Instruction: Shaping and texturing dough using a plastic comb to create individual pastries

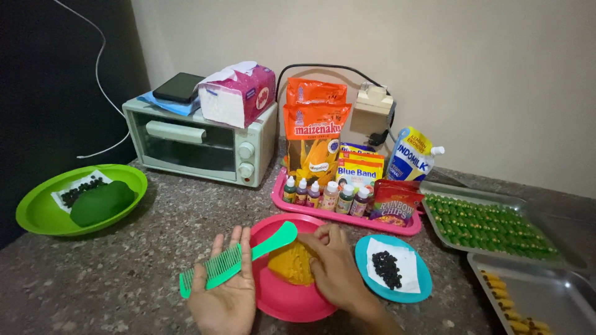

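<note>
Comb [239, 257] balanced on flat, spread left hand [225, 291]
Orange dough [292, 260] is pinched by right hand [335, 270] in pink bowl [282, 301]; ungripped, the comb could be tipped off.

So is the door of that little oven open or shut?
Shut. The oven door sits flush against its front, with the handle bar upright near the top and no gap showing around the glass.

Home kitchen counter: speckled stone worktop [155, 248], small mint toaster oven [202, 144], pink tray of food colouring bottles [323, 195], baking trays [490, 226] of shaped green dough.
</note>
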